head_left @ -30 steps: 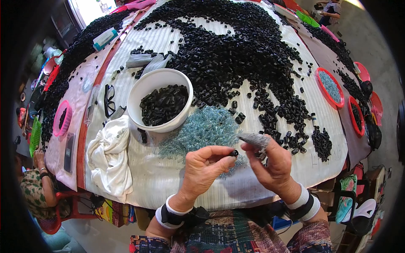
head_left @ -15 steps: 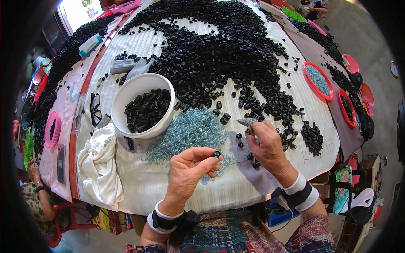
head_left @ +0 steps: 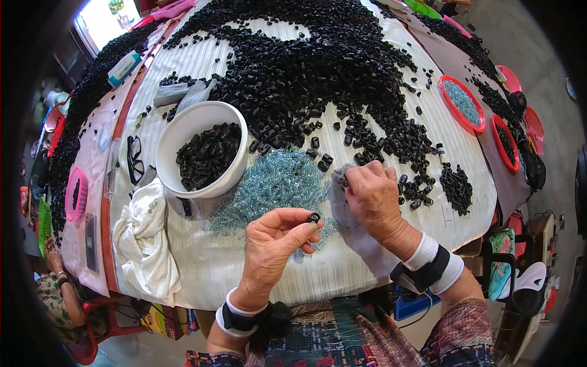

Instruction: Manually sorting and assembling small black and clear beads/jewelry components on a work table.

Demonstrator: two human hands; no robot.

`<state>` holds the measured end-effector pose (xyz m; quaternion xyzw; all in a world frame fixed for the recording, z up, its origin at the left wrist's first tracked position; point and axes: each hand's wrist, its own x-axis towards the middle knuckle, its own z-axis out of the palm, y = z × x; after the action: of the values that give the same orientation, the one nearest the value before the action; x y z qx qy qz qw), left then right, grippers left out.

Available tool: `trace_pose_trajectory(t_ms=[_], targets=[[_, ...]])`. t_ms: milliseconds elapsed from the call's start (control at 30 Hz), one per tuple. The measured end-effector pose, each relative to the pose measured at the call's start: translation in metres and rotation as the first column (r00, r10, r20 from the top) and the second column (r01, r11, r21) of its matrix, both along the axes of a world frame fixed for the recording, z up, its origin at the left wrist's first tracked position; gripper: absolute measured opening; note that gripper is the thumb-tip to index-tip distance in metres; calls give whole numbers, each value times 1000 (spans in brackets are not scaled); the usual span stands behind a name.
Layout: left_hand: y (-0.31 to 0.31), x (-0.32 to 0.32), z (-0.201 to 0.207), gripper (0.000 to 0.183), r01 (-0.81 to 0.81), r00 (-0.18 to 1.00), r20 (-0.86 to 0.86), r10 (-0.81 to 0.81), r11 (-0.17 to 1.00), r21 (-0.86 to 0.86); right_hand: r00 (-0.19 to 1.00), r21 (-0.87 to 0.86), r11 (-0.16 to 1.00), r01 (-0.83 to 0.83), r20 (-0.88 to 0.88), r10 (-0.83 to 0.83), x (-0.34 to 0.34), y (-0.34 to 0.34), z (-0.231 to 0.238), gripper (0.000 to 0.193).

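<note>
Between thumb and fingertips, my left hand pinches a small black cap, its round open end facing up. My right hand is lowered toward the cloth with curled fingers. Grey, cloth-like material shows at its fingertips; whatever else they hold is hidden. Just beyond my left hand lies a heap of tiny translucent bluish pieces, too small to tell apart. Left of the heap stands a white bowl holding black parts. A large spread of loose black caps covers the table's far middle.
At left lie a crumpled white cloth and black-framed glasses. A pile of thin black pieces lies at right. Beyond it are a red basket of bluish pieces and another red basket. Another person's arm rests at far left.
My right hand has moved left and lowered to the cloth; the grey pointed item seen at its fingers is now mostly hidden. My left hand still holds the black cap, nearly in place.
</note>
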<state>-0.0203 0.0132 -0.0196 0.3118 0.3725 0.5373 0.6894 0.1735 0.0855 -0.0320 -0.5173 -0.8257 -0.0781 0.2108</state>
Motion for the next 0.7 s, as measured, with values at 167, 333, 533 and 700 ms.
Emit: trace_pose_trajectory(t_ms=[167, 333, 533, 700], targets=[[2, 4, -2, 14, -36, 999, -11, 36, 999, -6, 989, 49, 990, -134, -57, 136, 1, -3, -1, 15], [-2, 1, -1, 16, -35, 997, -66, 35, 999, 5, 768, -98, 945, -313, -611, 191, -10, -24, 35, 29], [-3, 2, -1, 18, -47, 994, -94, 50, 998, 33, 718, -25, 909, -416, -622, 312, -19, -37, 50, 36], [-3, 4, -1, 18, -54, 992, -107, 61, 996, 68, 752, -2, 909, -418, -563, 344, -20, -36, 46, 40]])
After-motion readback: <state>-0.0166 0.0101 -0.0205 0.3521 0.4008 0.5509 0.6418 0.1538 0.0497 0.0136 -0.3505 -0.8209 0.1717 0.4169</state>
